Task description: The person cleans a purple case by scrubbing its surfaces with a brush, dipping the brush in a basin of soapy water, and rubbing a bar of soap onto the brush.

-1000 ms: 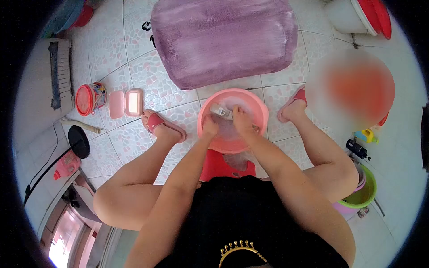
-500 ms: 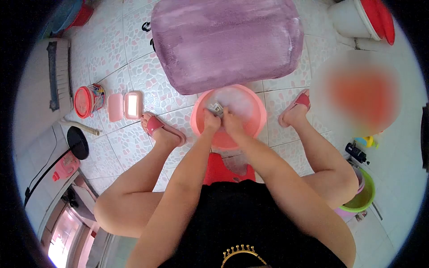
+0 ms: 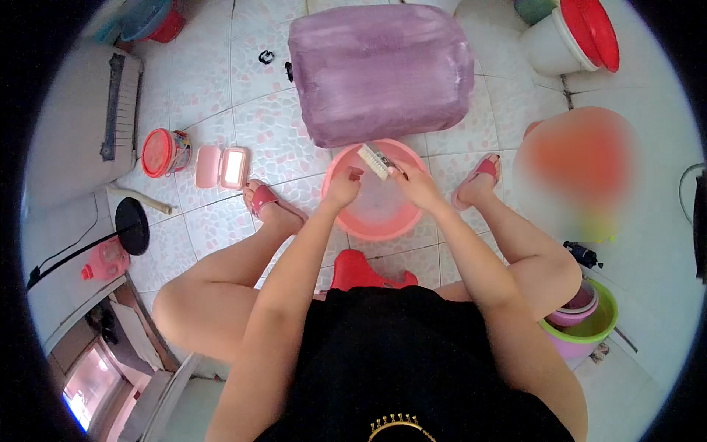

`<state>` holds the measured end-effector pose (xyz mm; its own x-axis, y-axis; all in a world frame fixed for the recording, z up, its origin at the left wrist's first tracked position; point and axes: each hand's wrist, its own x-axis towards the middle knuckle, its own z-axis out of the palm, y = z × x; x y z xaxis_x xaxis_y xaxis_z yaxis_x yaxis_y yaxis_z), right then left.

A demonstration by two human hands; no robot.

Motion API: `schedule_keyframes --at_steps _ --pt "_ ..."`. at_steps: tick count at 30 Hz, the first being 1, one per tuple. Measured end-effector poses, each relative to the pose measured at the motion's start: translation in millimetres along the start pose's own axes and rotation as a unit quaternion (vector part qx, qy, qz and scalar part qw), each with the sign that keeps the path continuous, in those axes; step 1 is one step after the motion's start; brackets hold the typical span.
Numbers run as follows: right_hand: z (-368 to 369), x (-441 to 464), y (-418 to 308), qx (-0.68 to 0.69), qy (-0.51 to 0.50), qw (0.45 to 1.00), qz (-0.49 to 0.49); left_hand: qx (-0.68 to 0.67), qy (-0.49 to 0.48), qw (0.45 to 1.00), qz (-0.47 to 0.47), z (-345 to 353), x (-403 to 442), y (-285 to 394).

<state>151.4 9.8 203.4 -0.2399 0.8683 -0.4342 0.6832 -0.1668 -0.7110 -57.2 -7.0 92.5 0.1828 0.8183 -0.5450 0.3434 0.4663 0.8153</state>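
Note:
A scrub brush (image 3: 375,162) with pale bristles is in my right hand (image 3: 417,185), held by its handle over the upper part of a pink basin (image 3: 333,215). Cloudy, sudsy water fills the basin. My left hand (image 3: 344,186) hovers above the basin's left side, its fingers curled and nothing visible in them, apart from the brush. Just beyond the basin's far rim lies a large purple suitcase-like piece (image 3: 379,74) with a wet, soapy-looking surface.
Left on the tiles are an open pink soap box (image 3: 234,168), a red-lidded bucket (image 3: 157,152) and a pink bottle (image 3: 107,259). A red stool (image 3: 357,269) is below the basin. To the right are a green basin (image 3: 605,317) and a white bucket (image 3: 552,48).
The brush has come up from the basin water in my right hand, bristles now showing. My left hand has moved away from it. The view has shifted slightly.

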Motion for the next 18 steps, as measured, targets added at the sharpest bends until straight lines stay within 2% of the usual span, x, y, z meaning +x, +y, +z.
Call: schedule_keyframes --at_steps 2,4,5,6,7,8,11,14,16,17,18 --pt "-1 -6 -1 0.117 -0.029 0.993 0.014 -0.168 0.0 0.984 -0.055 -9 -25 42" --pt "18 -4 17 0.13 -0.013 0.991 0.019 -0.117 -0.013 0.991 0.059 5 -2 -8" --pt "42 2 44 0.086 0.019 0.996 0.019 -0.09 -0.018 0.989 0.115 8 8 -24" --pt "57 3 58 0.042 0.05 0.998 0.019 0.062 -0.026 0.991 0.12 9 -1 -21" --pt "65 -6 55 -0.089 0.088 0.992 0.024 0.211 -0.032 0.97 0.119 14 -17 -19" --pt "72 -12 53 -0.216 0.128 0.967 0.03 0.357 -0.04 0.926 0.113 15 -26 -16" --pt "60 -13 22 -0.075 0.131 0.988 -0.02 0.236 -0.029 0.957 0.167 3 -18 -13" --pt "25 -25 -39 0.081 0.082 0.993 -0.011 0.129 -0.022 0.983 0.13 -22 -15 34" --pt "20 -18 -35 0.212 0.02 0.972 0.098 0.031 -0.024 0.986 0.164 -39 -29 59" --pt "25 -15 -28 0.172 0.034 0.981 0.089 -0.019 -0.027 0.983 0.181 -44 -34 64" --pt "30 -12 -21 0.13 0.048 0.987 0.081 0.049 -0.015 0.984 0.168 -47 -33 50"
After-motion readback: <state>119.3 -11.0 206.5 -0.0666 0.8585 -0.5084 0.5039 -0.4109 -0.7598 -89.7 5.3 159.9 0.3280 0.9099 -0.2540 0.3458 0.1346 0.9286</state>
